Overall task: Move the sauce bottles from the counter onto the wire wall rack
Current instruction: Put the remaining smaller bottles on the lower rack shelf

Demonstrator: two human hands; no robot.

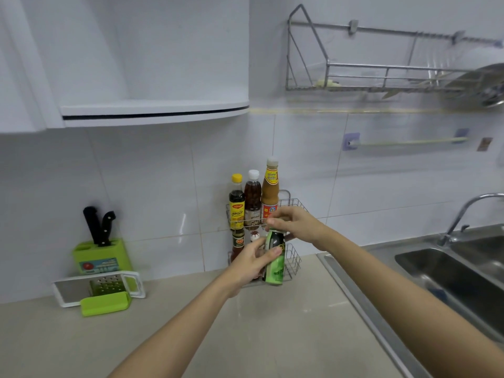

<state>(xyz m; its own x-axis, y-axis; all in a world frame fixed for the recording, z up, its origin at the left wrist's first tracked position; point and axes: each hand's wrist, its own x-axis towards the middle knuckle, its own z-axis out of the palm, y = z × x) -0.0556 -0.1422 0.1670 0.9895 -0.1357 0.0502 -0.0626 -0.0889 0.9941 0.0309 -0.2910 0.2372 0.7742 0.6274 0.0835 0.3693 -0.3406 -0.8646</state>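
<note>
A two-tier wire wall rack (294, 204) hangs on the tiled wall above the counter. Its upper tier holds three bottles: a dark sauce with a yellow cap (236, 203), a brown sauce with a white cap (252, 199) and a tall orange sauce (270, 188). Small bottles (238, 242) stand in the lower tier, partly hidden. A dark bottle with a green label (275, 264) is held in front of the lower tier. My left hand (252, 261) grips its body. My right hand (293, 223) holds its top.
A green knife block (102, 256) with two black-handled knives stands at the left, with a white-and-green grater (102, 289) lying before it. A steel sink (447, 274) and tap (463, 214) lie to the right. A dish rack (381, 75) hangs high on the wall.
</note>
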